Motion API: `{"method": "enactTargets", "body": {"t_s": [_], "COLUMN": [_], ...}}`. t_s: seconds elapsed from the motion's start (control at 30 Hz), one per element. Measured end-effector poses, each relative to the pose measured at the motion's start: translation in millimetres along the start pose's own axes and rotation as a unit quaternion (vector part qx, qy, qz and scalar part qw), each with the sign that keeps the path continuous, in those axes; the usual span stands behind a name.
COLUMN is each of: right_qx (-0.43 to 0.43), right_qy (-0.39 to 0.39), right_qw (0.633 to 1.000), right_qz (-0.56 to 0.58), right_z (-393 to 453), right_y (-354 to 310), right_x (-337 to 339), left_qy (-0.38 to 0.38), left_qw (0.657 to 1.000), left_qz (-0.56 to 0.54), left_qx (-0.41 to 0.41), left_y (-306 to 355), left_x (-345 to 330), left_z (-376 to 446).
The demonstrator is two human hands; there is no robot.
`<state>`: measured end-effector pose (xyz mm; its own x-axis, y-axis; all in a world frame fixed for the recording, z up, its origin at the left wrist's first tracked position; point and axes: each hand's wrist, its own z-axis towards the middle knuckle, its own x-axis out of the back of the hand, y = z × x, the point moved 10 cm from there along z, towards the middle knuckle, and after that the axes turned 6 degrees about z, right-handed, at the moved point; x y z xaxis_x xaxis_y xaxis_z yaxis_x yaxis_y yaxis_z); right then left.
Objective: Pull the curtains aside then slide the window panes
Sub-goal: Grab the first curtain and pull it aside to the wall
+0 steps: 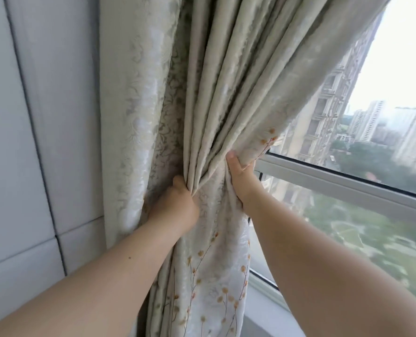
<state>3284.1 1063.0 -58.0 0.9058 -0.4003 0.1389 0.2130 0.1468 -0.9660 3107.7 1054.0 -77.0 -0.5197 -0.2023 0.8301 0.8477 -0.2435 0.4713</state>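
A pale cream curtain (pixel 226 81) with a woven leaf pattern hangs bunched in thick folds at the left side of the window. A thinner white layer with small orange flowers (pixel 216 288) falls below my hands. My left hand (pixel 177 203) is closed around the folds from the left. My right hand (pixel 242 176) grips the curtain's right edge, thumb up, pressing the bunch toward the left hand. The window pane (pixel 372 117) to the right is uncovered, with its white frame rail (pixel 335 176) running across.
A grey padded wall panel (pixel 31 142) with seams fills the left side, right beside the curtain. The white window sill (pixel 270 310) runs along the bottom right. Tall buildings and green ground show through the glass.
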Motion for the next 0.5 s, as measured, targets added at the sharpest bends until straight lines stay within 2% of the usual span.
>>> {"method": "enactTargets", "body": {"t_s": [0.1,0.23,0.33,0.5], "right_qx": [-0.046,-0.098,-0.126,-0.147], "right_qy": [0.046,0.108,0.126,0.123], "right_qw": [0.998,0.989,0.981,0.968], "right_qz": [0.018,-0.024,-0.079,-0.161], "right_z": [-24,-61,-95,-165], "right_y": [26,51,57,72], "right_x": [37,103,143,207], "left_qy": [-0.023,-0.089,-0.114,-0.115], "left_qw": [0.999,0.991,0.985,0.985], "left_qz": [-0.028,-0.099,-0.126,-0.116], "left_qx": [-0.034,-0.023,-0.002,0.055], "left_y": [26,49,63,86], "left_x": [-24,-57,-75,-103], "left_z": [-14,-38,-62,-118]}}
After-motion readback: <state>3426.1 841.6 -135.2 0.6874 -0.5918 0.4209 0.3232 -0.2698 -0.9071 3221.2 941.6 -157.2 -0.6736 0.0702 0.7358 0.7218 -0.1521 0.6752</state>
